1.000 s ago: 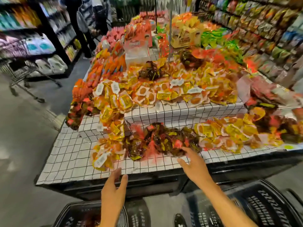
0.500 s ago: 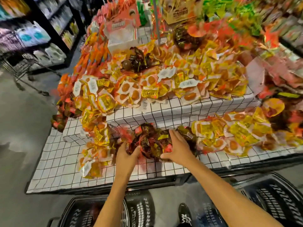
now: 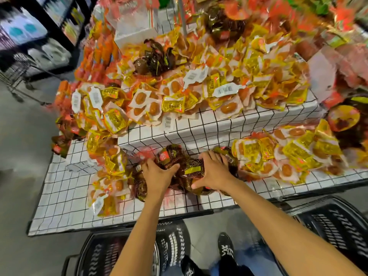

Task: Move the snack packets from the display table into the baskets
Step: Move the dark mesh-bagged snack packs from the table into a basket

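Head view: left hand (image 3: 157,174) and right hand (image 3: 214,172) now grip dark netted packets (image 3: 192,169).

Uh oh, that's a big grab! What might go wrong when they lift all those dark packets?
1. The left hand and right hand grip a whole heap of dark netted packets at once, so some may slip out and land on the floor between the left basket and right basket.
2. The yellow packets touch that heap and might get dragged off the table.
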